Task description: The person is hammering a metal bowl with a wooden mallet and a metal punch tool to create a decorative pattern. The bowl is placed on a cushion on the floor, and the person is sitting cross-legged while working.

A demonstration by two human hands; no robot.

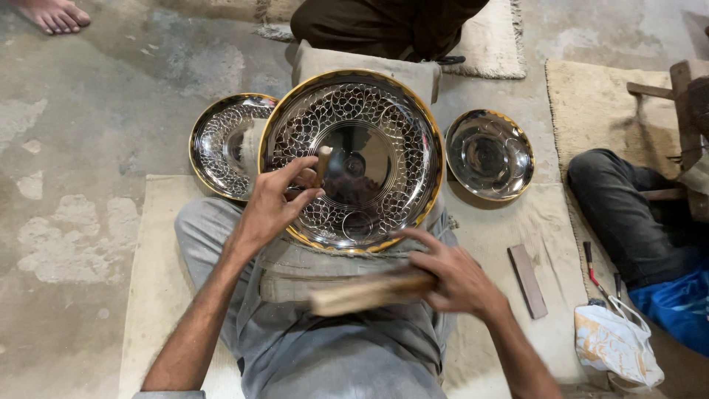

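Left hand (269,207) fingers pinch a short pale punch against the large gold-rimmed, pattern-engraved steel plate (384,133) propped on the lap cushion (295,270). Right hand (454,281) fingers close around a blurred wooden mallet (365,292). The engraved band looks nearly complete; the smaller plain steel plate (489,154) at the mat's far edge appears unworked.

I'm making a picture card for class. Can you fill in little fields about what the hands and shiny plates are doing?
Left hand: pinches a small punch against the big patterned plate
Right hand: grips a wooden block, blurred
Big plate: rests on a cushion
Left side: patterned plate
Right side: plain plate
Mat: flat bar
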